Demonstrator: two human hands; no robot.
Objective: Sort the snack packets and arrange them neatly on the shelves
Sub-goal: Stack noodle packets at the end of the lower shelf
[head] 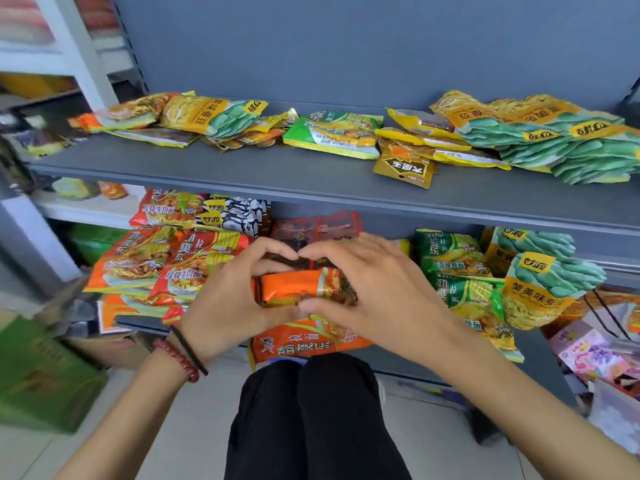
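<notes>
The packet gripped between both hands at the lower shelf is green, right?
Not green. The head view shows that the packet gripped between the left hand and right hand at the lower shelf is orange.

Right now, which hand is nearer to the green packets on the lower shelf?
Right. The right hand lies just left of the green packets; the left hand is farther left, across the orange packet.

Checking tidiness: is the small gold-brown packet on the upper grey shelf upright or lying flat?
Lying flat: the small gold-brown packet rests face-up on the upper grey shelf.
</notes>
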